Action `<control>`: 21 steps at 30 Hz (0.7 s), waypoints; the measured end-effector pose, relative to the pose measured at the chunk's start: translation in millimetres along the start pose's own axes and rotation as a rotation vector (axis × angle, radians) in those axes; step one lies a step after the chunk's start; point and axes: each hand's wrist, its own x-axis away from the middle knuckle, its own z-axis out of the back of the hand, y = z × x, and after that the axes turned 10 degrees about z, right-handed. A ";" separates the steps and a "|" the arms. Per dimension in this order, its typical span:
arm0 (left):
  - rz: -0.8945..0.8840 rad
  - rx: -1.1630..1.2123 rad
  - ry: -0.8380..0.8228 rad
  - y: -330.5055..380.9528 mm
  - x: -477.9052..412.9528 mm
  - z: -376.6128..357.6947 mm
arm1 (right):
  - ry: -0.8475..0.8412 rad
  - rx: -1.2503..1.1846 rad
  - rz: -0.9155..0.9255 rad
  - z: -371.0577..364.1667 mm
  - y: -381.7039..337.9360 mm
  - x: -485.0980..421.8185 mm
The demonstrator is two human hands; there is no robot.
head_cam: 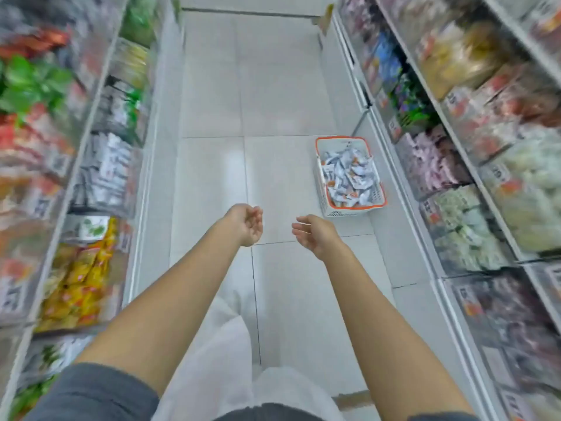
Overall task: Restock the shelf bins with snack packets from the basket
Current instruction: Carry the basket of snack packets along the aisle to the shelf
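A white basket with an orange rim [318, 165] stands on the floor against the right-hand shelf base. It holds several white and orange snack packets [349, 174]. My left hand [247, 223] and my right hand [312, 233] reach forward over the aisle, side by side. Both hold nothing, with fingers loosely curled. The right hand is short of the basket's near corner, apart from it.
Clear shelf bins [103, 174] full of packets line the aisle on the left, and more bins [455, 220] line it on the right. White floor tiles [258, 86] run ahead between them. My legs in pale trousers [230, 344] are below.
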 end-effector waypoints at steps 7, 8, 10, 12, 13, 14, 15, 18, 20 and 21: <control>0.077 -0.259 0.018 77.4 -57.1 -127.4 | 0.146 -0.008 -0.055 20.1 -75.2 -102.2; 0.082 -0.285 0.002 87.1 -62.9 -148.5 | 0.160 -0.024 -0.051 23.4 -88.2 -115.3; 0.070 -0.361 0.013 102.8 -80.3 -187.2 | 0.196 -0.041 -0.045 35.7 -108.1 -146.1; 0.067 -0.439 0.040 115.1 -96.7 -224.9 | 0.233 -0.046 -0.062 51.9 -128.8 -171.6; 0.074 -0.463 0.040 120.4 -106.4 -243.8 | 0.247 -0.063 -0.063 61.3 -138.6 -186.3; 0.085 -0.472 0.036 124.7 -117.8 -262.4 | 0.264 -0.078 -0.062 70.7 -149.1 -201.8; 0.097 -0.482 0.036 127.6 -129.8 -280.1 | 0.282 -0.091 -0.063 80.9 -159.3 -218.0; 0.122 -0.524 0.060 130.8 -164.5 -328.8 | 0.293 -0.127 -0.087 111.8 -185.3 -263.1; 0.133 -0.521 0.059 132.3 -190.6 -362.6 | 0.273 -0.133 -0.100 133.6 -198.3 -297.7; 0.131 -0.505 0.062 133.5 -202.2 -378.9 | 0.270 -0.116 -0.106 144.8 -205.1 -315.4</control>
